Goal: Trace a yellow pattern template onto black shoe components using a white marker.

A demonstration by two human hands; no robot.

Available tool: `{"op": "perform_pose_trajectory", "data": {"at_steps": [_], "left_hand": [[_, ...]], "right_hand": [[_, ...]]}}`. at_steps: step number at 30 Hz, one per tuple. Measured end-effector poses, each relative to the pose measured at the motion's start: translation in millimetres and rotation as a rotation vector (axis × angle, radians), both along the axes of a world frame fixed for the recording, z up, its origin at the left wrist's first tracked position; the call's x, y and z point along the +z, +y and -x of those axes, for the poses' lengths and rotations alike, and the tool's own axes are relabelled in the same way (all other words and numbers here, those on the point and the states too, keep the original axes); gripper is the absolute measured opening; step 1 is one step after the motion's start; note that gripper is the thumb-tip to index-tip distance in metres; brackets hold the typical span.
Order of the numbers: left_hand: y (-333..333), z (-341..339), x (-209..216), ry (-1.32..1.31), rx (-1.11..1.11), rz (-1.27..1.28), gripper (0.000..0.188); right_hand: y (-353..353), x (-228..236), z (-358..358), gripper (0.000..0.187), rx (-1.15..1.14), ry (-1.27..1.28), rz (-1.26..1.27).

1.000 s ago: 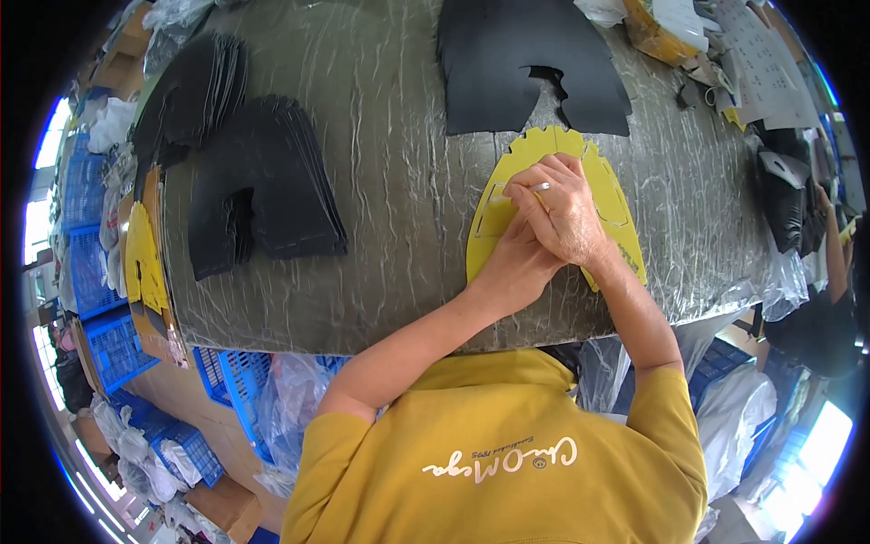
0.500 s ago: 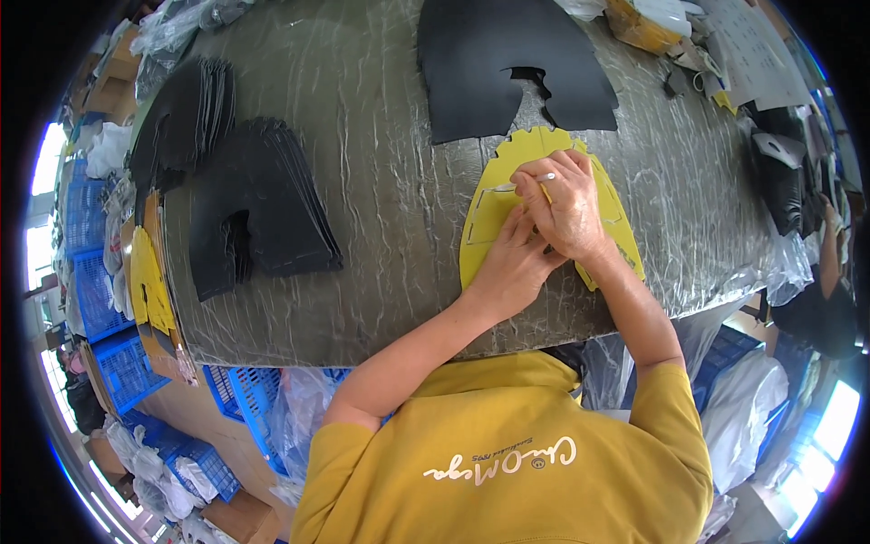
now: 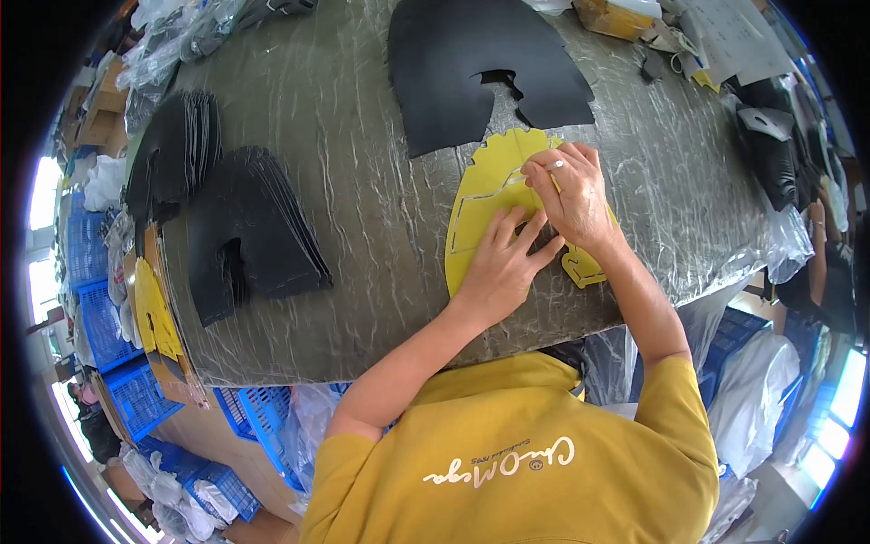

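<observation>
A yellow slotted template (image 3: 480,213) with a notched top edge lies on the table in front of me. My left hand (image 3: 501,272) rests on its lower middle, fingers spread and flat. My right hand (image 3: 577,199) is closed around a slim, pale pen (image 3: 555,165), over the upper right part of the template. The pen slants to the left, along a slot near the top; its exact tip is hard to make out. My hands and forearm hide part of the template's right side.
Beyond the template lies a large black curved piece (image 3: 489,54) with a notch. Two stacks of similar black pieces, a nearer stack (image 3: 258,227) and a farther stack (image 3: 177,145), lie to the left. Papers (image 3: 739,45) and a yellow box (image 3: 616,18) sit far right. Blue crates (image 3: 140,399) stand beside the table.
My right hand has moved rightward over the template with the pen. My left hand's fingers have spread wider and moved apart from the right hand. The whole view has shifted slightly.
</observation>
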State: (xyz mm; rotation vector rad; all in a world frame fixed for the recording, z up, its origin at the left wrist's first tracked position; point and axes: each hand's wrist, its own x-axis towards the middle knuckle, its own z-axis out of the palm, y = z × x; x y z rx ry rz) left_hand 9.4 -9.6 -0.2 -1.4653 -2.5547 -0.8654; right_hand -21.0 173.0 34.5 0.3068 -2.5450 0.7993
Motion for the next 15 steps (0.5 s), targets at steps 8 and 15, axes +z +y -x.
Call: {"op": "perform_pose_trajectory", "data": {"at_steps": [8, 15], "left_hand": [[-0.2, 0.7, 0.4, -0.007, -0.01, 0.015, 0.051], [0.2, 0.9, 1.2, -0.015, -0.014, 0.02, 0.052]], "right_hand": [[1.5, 2.1, 0.2, 0.007, 0.039, -0.02, 0.015], [13.4, -3.8, 4.7, 0.009, -0.069, 0.051, -0.027]]}}
